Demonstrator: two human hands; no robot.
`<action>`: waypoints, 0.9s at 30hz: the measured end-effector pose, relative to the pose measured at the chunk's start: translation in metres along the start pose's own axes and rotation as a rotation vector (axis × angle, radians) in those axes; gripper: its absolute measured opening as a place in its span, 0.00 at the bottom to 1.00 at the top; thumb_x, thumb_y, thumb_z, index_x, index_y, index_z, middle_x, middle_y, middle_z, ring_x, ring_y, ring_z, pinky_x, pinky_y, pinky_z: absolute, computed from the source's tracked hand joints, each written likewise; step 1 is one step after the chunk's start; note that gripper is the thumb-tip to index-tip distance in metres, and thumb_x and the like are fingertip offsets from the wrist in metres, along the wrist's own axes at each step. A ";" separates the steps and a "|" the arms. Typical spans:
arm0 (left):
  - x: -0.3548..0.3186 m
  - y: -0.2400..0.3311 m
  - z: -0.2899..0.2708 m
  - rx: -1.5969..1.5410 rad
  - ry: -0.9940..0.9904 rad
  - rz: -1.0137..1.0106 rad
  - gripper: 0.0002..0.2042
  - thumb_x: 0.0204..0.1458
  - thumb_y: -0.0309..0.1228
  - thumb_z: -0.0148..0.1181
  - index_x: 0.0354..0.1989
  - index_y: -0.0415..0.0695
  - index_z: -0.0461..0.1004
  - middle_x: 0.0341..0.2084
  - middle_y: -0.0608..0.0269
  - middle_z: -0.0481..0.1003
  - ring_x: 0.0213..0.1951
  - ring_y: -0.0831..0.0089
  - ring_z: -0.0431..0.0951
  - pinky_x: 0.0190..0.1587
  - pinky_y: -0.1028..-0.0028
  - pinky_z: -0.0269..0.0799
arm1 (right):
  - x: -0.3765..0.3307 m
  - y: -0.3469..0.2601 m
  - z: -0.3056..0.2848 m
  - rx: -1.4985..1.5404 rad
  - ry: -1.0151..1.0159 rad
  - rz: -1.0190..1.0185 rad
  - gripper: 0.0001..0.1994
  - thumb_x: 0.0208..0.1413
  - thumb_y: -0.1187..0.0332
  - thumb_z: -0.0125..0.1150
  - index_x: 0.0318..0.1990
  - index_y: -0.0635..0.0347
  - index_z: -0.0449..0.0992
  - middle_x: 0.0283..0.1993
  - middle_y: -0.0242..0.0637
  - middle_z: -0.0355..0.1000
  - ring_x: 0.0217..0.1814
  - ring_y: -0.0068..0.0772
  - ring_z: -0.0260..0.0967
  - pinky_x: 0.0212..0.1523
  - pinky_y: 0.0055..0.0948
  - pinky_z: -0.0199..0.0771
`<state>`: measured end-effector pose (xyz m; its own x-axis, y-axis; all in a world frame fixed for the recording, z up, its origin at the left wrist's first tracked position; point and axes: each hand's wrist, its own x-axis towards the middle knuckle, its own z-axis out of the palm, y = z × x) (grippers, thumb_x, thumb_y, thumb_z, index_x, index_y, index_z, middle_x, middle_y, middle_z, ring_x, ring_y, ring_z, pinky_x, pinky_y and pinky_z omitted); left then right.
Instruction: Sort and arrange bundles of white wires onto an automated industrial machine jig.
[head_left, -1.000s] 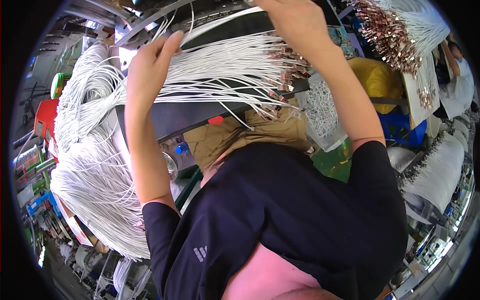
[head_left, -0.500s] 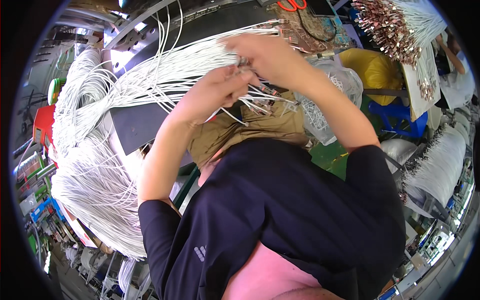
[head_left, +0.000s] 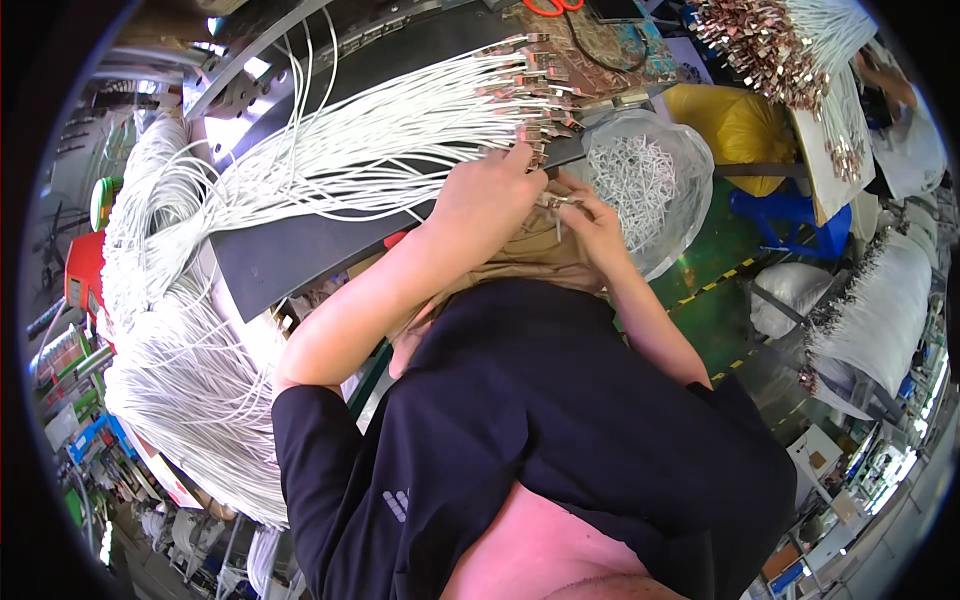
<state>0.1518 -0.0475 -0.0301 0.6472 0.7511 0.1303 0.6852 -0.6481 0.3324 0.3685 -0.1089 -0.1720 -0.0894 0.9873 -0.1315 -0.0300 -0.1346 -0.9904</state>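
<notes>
A wide bundle of white cables (head_left: 380, 130) fans across a black board, with coppery connectors (head_left: 540, 95) at its right end. My left hand (head_left: 490, 200) lies over the near edge of this bundle beside the connectors. Its fingers are bent and closed, and what they grip is hidden. My right hand (head_left: 597, 230) is just to the right, close in front of my lap, with thumb and fingers pinched on a small metallic piece (head_left: 560, 201). A short white bit shows below that pinch. The two hands' fingertips are close together.
An open clear plastic bag (head_left: 692, 215) of short white pieces (head_left: 632, 180) stands right of my hands. Beyond it are a yellow bag (head_left: 735, 125) and a blue stool (head_left: 790, 222). Orange-handled scissors (head_left: 553, 6) lie at the back. Coiled white cables (head_left: 190, 400) pile up at left.
My hands have come down and nearer my body from above the bundle, the right one swinging right and closer. The connectors and the bag of white pieces are now uncovered.
</notes>
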 end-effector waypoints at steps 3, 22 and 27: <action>-0.003 -0.005 0.003 -0.056 -0.064 -0.083 0.05 0.51 0.30 0.61 0.34 0.44 0.75 0.35 0.58 0.73 0.34 0.55 0.78 0.36 0.60 0.75 | 0.002 -0.048 -0.017 -0.401 -0.054 -0.070 0.08 0.56 0.73 0.63 0.43 0.62 0.79 0.53 0.39 0.74 0.50 0.31 0.72 0.48 0.30 0.72; -0.015 -0.078 -0.068 -1.125 0.092 -0.603 0.15 0.65 0.37 0.53 0.51 0.39 0.76 0.29 0.69 0.75 0.25 0.80 0.69 0.29 0.77 0.65 | 0.087 0.007 -0.115 -1.110 0.439 -0.314 0.13 0.67 0.65 0.53 0.44 0.68 0.76 0.40 0.40 0.78 0.40 0.27 0.75 0.45 0.26 0.72; -0.006 -0.110 -0.056 -1.671 0.156 -0.620 0.16 0.64 0.34 0.55 0.54 0.34 0.74 0.27 0.72 0.73 0.25 0.82 0.66 0.30 0.81 0.63 | 0.114 -0.174 0.028 -0.211 0.147 -0.581 0.15 0.70 0.65 0.47 0.48 0.67 0.75 0.51 0.39 0.76 0.50 0.28 0.74 0.52 0.27 0.71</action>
<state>0.0540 0.0264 -0.0149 0.3502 0.8791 -0.3234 -0.3045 0.4333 0.8483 0.3361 0.0250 -0.0135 0.0207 0.8974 0.4407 0.1660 0.4316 -0.8867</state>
